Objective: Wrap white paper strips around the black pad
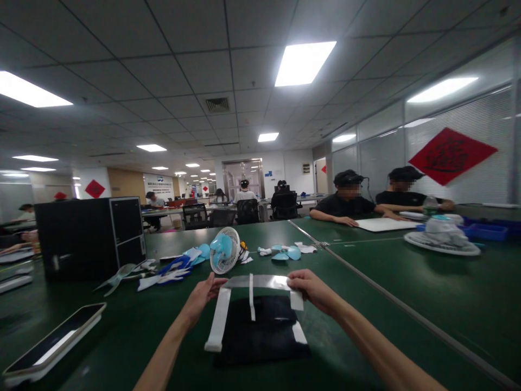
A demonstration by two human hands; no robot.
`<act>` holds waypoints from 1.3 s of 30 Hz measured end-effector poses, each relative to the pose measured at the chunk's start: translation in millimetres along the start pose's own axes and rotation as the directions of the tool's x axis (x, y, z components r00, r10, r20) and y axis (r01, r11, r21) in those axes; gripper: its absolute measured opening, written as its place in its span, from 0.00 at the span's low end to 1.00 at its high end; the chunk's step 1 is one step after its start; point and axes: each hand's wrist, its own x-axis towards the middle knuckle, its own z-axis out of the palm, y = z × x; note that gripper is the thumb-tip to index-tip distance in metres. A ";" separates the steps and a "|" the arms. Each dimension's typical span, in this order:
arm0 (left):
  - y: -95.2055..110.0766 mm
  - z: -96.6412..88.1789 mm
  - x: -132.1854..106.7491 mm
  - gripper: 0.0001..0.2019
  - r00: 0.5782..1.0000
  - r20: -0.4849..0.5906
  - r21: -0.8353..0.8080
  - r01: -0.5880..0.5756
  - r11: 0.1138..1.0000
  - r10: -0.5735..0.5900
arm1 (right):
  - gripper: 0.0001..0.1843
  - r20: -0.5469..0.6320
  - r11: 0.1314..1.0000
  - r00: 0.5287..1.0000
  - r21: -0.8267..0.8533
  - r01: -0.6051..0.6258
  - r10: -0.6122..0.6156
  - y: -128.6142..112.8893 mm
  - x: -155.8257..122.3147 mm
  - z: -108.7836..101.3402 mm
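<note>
My left hand (201, 298) pinches the left end of a shiny translucent strip (260, 281), held up level above the table. At its other end, the fingers of my right hand (309, 288) are closed on it. A long white ribbed band (218, 320) hangs from the strip's left end, and a short white piece (297, 300) hangs near my right fingers. Between them a narrow white strip (252, 298) crosses it and points downward. Beneath lies a glossy black flat sheet (260, 336) on the green table. What the strip is made of, I cannot tell.
On the green table (366, 326) a phone-like device (55, 342) lies at left, before a black computer case (89, 236). Ahead are a small fan (225, 250), blue-white gloves (173, 271) and fan blades (285, 253). Two people sit at right, near a white board (385, 224) and a bagged fan (443, 239).
</note>
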 end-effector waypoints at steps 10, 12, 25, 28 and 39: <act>21.2 11.2 -17.6 0.22 0.989 0.130 0.230 0.034 0.973 -0.065 | 0.09 0.059 0.995 0.994 -0.053 -0.089 0.092 1.1 -3.9 1.3; 15.1 10.4 -20.5 0.20 0.956 0.243 0.185 0.122 0.975 -0.165 | 0.09 0.169 0.983 0.974 -0.131 -0.127 0.148 -3.6 -9.3 -3.7; -4.2 23.0 -20.6 0.13 0.838 0.399 0.513 0.133 0.848 -0.373 | 0.03 0.197 0.741 0.912 -0.654 -0.152 0.360 11.5 -5.1 -1.8; -4.3 21.6 -21.0 0.12 0.852 0.392 0.537 0.095 0.838 -0.348 | 0.04 0.171 0.718 0.922 -0.681 -0.144 0.347 15.5 -3.2 -1.1; 2.3 28.4 -23.3 0.10 0.892 0.311 0.651 0.050 0.757 -0.327 | 0.07 0.121 0.621 0.946 -0.777 -0.098 0.301 23.8 -2.1 0.8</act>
